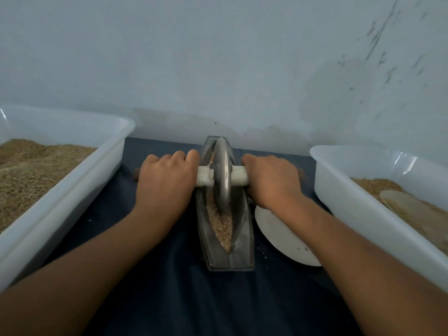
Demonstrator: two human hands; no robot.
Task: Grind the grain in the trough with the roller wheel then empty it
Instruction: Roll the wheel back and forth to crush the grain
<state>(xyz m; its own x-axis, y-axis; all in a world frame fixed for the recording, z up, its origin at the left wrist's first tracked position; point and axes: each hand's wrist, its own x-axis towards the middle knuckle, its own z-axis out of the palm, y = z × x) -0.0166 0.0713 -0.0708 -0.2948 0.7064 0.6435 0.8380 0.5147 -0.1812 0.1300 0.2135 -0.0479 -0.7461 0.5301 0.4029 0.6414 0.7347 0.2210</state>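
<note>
A narrow boat-shaped metal trough (243, 248) lies lengthwise on the dark blue cloth, holding pale crushed grain (221, 225). A metal roller wheel (222, 175) stands upright in the trough's far half, on a crosswise axle wrapped in white (240, 178). My left hand (166, 177) grips the left end of the axle and my right hand (272, 179) grips the right end, fingers curled over it. Brown wooden axle tips poke out past both hands.
A white tub (114, 144) with brown grain stands on the left. A second white tub (339, 187) on the right holds grain and a pale round disc (397, 201). A white plate (274, 226) lies under my right forearm. A grey wall is close behind.
</note>
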